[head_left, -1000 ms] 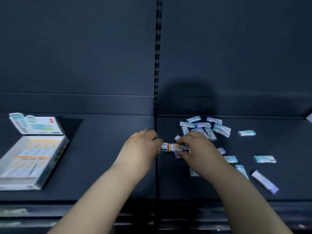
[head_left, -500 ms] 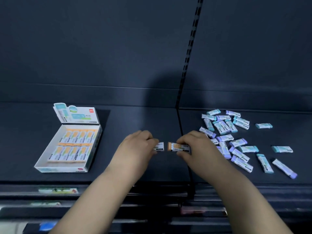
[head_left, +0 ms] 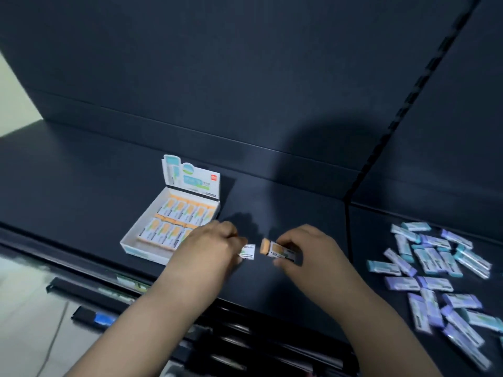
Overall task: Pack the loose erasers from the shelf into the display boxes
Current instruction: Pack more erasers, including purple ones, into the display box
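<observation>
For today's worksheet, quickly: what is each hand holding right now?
Left hand: pinches a white-sleeved eraser.
Right hand: holds an orange eraser.

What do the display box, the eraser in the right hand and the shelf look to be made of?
Display box: probably printed white cardboard, with thin folded walls and an upright lid flap. Eraser in the right hand: likely rubber or vinyl, its bare orange end matte, in a printed paper-like sleeve. Shelf: dark, matte, seemingly painted metal, though blur leaves that open.
</observation>
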`<state>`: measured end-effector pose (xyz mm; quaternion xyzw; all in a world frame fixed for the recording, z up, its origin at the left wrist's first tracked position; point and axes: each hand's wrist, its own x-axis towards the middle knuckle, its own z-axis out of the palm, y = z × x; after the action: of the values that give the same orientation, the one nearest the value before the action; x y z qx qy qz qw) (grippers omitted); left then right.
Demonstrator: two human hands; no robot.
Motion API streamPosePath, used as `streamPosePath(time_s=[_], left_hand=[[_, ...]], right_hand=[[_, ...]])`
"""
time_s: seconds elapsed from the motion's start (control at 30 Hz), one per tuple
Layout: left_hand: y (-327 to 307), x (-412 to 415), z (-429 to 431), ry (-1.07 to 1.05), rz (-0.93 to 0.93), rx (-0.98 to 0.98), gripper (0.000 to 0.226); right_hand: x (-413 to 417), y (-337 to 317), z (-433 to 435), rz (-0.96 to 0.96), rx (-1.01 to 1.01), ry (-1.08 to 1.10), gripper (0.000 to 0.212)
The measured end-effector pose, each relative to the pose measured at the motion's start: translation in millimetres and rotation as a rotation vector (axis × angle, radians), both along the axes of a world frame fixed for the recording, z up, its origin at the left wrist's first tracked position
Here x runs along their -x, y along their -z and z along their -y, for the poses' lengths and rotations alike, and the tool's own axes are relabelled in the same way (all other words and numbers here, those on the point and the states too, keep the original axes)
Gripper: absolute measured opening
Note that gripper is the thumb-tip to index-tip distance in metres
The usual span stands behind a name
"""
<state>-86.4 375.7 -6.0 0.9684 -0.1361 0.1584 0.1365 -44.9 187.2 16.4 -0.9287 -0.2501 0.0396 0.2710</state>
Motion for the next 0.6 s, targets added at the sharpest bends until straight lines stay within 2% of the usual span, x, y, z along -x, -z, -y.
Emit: streamPosePath(time_s=[0.1,0.37,0.5,0.6], left_hand=[[-1,-2,-39,-0.009,0.007,-0.003,0.021],[-5,-12,-154,0.024,-0.058,0.010,0.035],[-5,-14,-181,0.094,-0.140,0.037,0.031],[-2,-16,-187,0.152,-0.171,0.092,0.032]], right_hand=[[-3,1,-34,-0.015,-0.007,-0.003,0.015],[0,-1,-132,0.003,-0.092,0.127,0.021],[9,5,-170,0.008,-0.031,0.146,0.021],[18,6,-183,0.012,0.114,0.162,0.021]])
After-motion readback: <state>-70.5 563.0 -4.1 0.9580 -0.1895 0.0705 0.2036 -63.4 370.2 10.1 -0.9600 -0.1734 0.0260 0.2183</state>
